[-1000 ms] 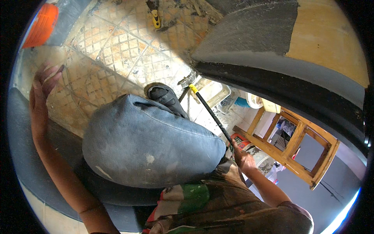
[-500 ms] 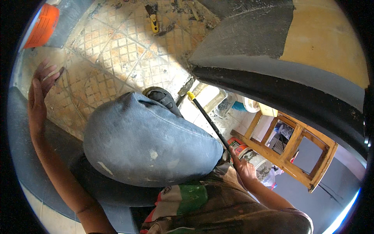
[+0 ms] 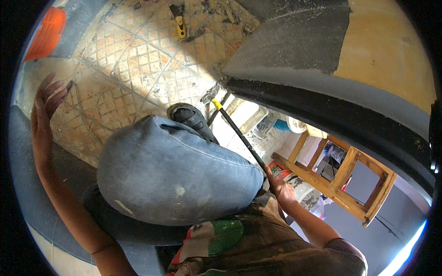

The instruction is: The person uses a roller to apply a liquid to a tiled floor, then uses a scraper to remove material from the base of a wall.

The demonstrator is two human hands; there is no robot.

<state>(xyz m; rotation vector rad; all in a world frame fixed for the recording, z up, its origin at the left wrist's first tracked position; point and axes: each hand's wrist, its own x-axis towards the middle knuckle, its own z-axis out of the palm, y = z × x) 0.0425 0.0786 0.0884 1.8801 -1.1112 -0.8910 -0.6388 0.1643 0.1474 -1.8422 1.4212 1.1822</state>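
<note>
My right hand (image 3: 284, 192) is closed round the lower part of a long black pole (image 3: 240, 137) with a yellow tip. The pole slants up and left past my bent knee, and its yellow end lies near a dark patch on the floor by the dark wall base. Out at the far left, my left hand (image 3: 43, 108) is raised with its fingers apart and nothing visible in it. Below that hand are the tiled floor (image 3: 103, 106) and a dark grey surface. My shoe (image 3: 189, 118) rests on the tiles near the pole's yellow end.
A yellow-handled scraper (image 3: 180, 28) lies on the stained tiles ahead. An orange bucket (image 3: 48, 33) stands at the far left. On the right are a wooden frame (image 3: 343, 181), an orange-labelled bucket (image 3: 277, 169) and several containers. A black-edged wall base (image 3: 322, 103) runs across the right side.
The pole's yellow tip has shifted slightly left and up, with my right hand moving slightly left. My left hand has lowered a little, its fingers still apart.
</note>
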